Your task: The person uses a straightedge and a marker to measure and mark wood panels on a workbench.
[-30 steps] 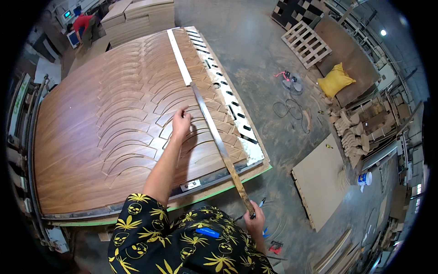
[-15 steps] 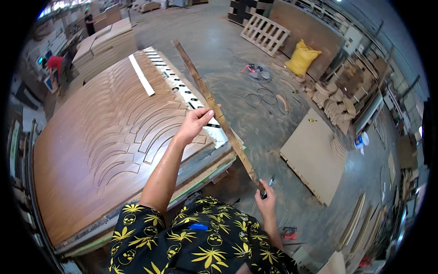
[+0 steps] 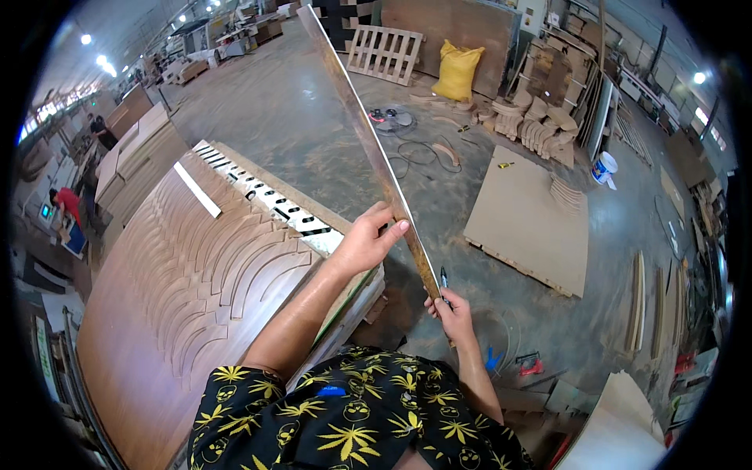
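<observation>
A long, narrow wooden strip (image 3: 368,141) slants across the middle, its brown face and a thin white edge showing. My left hand (image 3: 373,241) pinches it below its midpoint, thumb on the near face. At the lower end, my right hand (image 3: 454,315) grips the same strip. A dark pen or marker (image 3: 444,277) sticks up from that hand's fingers. To the left lies a large brown wood-faced panel (image 3: 129,356) with many curved cut outlines. On it rest a short white strip (image 3: 197,190) and, along the far-right edge, a white band with black slots (image 3: 254,190).
A beige board (image 3: 533,227) lies on the floor to the right. Beyond are a yellow sack (image 3: 457,70), a pallet (image 3: 384,53), cables (image 3: 415,157) and stacked curved pieces (image 3: 536,117). A white bucket (image 3: 604,167) stands at right. A person in red (image 3: 66,205) is far left.
The strip has risen and turned in my hands, so its white edge now shows. Both hands still hold it. My view has swung toward the right.
</observation>
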A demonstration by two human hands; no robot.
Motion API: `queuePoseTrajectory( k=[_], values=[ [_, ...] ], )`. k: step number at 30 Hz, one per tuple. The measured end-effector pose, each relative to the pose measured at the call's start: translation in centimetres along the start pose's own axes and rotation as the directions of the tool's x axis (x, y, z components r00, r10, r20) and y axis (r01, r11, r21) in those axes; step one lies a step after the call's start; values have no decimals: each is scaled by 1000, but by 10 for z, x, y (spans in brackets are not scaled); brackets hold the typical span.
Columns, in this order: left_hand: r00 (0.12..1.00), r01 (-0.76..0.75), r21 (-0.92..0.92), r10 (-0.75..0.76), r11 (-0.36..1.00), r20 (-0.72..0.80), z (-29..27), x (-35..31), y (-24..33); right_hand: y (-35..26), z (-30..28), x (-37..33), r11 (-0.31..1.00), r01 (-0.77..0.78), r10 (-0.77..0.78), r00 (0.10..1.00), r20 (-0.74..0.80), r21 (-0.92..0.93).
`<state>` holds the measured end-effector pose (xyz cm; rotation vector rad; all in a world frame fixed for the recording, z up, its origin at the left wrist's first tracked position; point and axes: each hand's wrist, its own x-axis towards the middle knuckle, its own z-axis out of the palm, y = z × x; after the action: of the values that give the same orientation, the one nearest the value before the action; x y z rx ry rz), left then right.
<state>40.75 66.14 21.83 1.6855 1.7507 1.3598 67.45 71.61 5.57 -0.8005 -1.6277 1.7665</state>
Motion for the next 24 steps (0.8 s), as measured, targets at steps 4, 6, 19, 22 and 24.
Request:
queuePoseTrajectory(
  k=[4,6,19,22,24],
  values=[
    [993,63,-49,-58,997,107,14,8,6,1,-5,-7,986,-38,36,999,13,160],
    [996,36,-50,-31,998,85,23,9,1,2,-8,-11,984,-39,40,999,-3,172],
    [962,271,-361,-256,892,89,31,9,-5,-30,-17,-21,998,56,-52,986,-160,22],
    [954,247,-362,-292,899,-74,15,14,6,-45,-31,-21,962,153,-203,954,-219,-226],
    [937,281,-333,-331,900,-106,-1,15,1,-48,-46,-26,967,126,-169,967,-188,-223]
  ],
)
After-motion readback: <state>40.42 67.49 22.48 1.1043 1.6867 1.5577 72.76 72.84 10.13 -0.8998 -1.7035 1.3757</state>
